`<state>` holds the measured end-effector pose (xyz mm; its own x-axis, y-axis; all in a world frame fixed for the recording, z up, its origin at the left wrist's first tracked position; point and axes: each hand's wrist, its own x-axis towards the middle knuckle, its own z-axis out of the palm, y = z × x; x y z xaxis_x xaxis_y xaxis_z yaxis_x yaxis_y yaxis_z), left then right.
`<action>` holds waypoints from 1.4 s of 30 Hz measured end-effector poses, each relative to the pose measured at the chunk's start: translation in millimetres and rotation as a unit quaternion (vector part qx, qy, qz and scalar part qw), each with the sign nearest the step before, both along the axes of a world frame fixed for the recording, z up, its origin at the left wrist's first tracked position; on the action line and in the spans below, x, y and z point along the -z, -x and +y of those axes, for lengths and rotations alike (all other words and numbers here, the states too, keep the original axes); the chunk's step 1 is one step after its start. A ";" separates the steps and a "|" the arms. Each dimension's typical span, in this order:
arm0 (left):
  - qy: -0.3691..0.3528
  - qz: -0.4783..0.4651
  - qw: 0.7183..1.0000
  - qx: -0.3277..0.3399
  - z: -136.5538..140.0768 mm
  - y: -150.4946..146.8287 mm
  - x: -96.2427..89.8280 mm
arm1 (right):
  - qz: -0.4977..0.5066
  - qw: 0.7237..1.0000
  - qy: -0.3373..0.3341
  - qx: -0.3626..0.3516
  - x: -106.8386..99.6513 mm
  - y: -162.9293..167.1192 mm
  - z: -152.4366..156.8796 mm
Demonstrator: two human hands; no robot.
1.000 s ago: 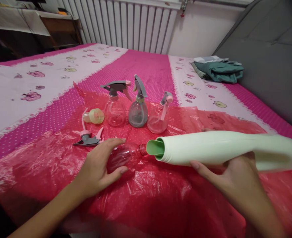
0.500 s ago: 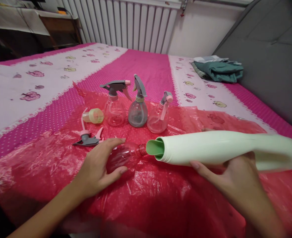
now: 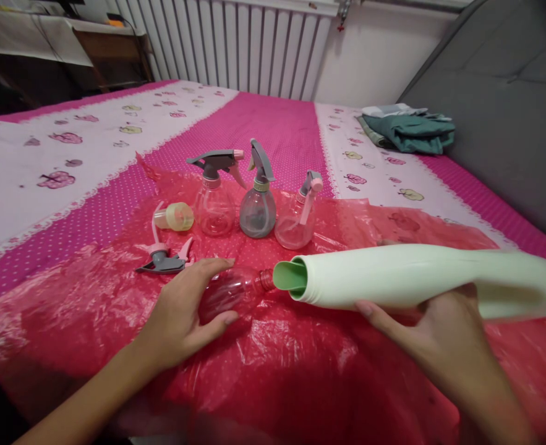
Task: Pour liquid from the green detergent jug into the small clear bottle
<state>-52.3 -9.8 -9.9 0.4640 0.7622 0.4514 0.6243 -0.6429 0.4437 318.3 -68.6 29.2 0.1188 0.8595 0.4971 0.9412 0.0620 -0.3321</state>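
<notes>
My left hand (image 3: 187, 312) is wrapped round a clear spray bottle body (image 3: 235, 290) that has no spray head and is tipped on its side, neck to the right. My right hand (image 3: 439, 334) grips a pale green jug-like bottle (image 3: 375, 275) from below, holding it almost level. The green pouring spout (image 3: 289, 276) of this bottle is right at the clear bottle's mouth; whether they touch I cannot tell. No stream of liquid shows. Behind my left hand lies a loose grey and pink spray head (image 3: 164, 259) with its tube.
Three spray bottles with heads stand in a row: a clear one (image 3: 214, 207), a grey-tinted one (image 3: 257, 210) and a smaller one (image 3: 295, 225). A yellowish cap (image 3: 180, 217) lies left of them. Red plastic sheeting (image 3: 300, 377) covers the bed; folded cloths (image 3: 407, 130) sit at back right.
</notes>
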 end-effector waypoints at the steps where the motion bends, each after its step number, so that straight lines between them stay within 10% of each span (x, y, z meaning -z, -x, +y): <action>1: 0.001 0.001 1.000 0.000 -0.4 0.0 -0.4 | 0.002 1.000 0.000 0.001 0.0 -0.1 0.1; 42: 0.005 -0.005 1.000 -0.003 -0.3 -0.9 -0.3 | -0.005 1.000 -0.008 -0.008 -1.4 1.6 0.1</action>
